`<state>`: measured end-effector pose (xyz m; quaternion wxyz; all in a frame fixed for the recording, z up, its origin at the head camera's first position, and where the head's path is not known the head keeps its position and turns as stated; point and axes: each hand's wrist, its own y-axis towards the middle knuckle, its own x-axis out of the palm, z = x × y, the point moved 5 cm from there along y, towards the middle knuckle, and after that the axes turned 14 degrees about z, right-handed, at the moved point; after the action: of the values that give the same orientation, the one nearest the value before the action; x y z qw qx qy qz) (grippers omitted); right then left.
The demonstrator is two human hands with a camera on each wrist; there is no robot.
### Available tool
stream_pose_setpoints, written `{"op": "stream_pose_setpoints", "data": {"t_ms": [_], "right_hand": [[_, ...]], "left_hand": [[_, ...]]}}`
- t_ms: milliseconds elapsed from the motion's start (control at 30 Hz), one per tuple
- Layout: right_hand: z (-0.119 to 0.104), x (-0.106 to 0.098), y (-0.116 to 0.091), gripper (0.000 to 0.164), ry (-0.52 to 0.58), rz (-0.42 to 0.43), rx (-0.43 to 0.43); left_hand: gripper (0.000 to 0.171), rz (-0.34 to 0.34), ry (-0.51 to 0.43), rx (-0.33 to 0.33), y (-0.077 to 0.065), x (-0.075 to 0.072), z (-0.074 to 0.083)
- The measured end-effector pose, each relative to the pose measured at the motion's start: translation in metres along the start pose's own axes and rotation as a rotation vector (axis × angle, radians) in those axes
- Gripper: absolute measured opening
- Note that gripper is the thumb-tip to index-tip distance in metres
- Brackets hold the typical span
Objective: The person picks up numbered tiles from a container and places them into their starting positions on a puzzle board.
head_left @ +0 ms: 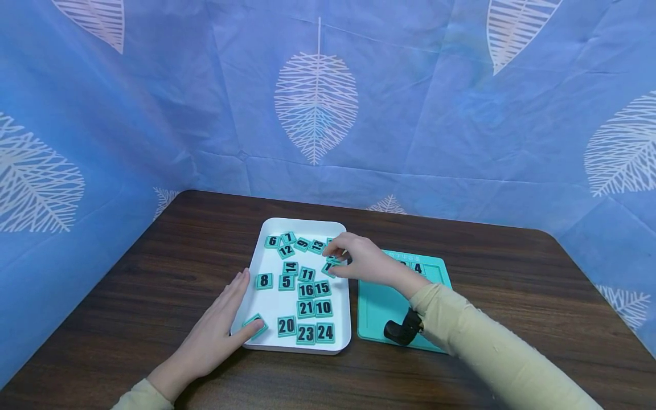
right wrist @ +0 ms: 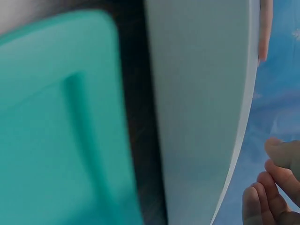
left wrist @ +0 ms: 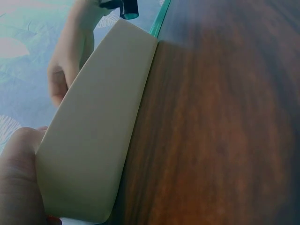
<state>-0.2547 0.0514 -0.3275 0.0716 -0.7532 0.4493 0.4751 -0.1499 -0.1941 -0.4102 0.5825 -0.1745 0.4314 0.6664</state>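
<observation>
A white tray (head_left: 277, 307) holds several teal-framed number tiles, among them a 20 tile (head_left: 287, 326) and a 24 tile (head_left: 325, 332). My left hand (head_left: 215, 327) lies along the tray's left side with straight fingers, its thumb over the near left corner, partly covering a tilted tile (head_left: 254, 324). Over the tray's right side is my right hand (head_left: 366, 262), fingers bent, thumb and forefinger apart beside a partly hidden tile (head_left: 328, 267). No tile shows between them. In the right wrist view the right hand's fingers (right wrist: 267, 197) appear above the tray wall.
Right of the tray lies a teal board (head_left: 374, 307), its top row bearing tiles such as a 4 tile (head_left: 418, 268); the right forearm hides part of it. Both rest on a dark wooden table (head_left: 154, 296). A blue leaf-print cloth (head_left: 410, 114) hangs behind.
</observation>
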Motion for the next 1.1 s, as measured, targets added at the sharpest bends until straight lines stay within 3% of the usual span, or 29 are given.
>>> {"op": "stream_pose_setpoints", "data": {"t_ms": [233, 467, 700, 1100], "right_hand": [[-0.011, 0.028, 0.013, 0.031, 0.061, -0.082, 0.009], [-0.015, 0.046, 0.02, 0.028, 0.083, -0.104, -0.009], [-0.02, 0.058, 0.024, 0.032, 0.07, -0.109, -0.026], [-0.021, 0.079, 0.025, 0.032, 0.006, -0.126, 0.021]], "left_hand": [[0.086, -0.01, 0.005, -0.022, 0.0, 0.002, -0.001], [0.086, -0.015, 0.006, -0.022, 0.0, 0.002, -0.001], [0.085, -0.009, 0.006, -0.013, 0.0, 0.0, -0.001], [0.085, -0.007, 0.003, -0.008, 0.0, 0.0, -0.001]]}}
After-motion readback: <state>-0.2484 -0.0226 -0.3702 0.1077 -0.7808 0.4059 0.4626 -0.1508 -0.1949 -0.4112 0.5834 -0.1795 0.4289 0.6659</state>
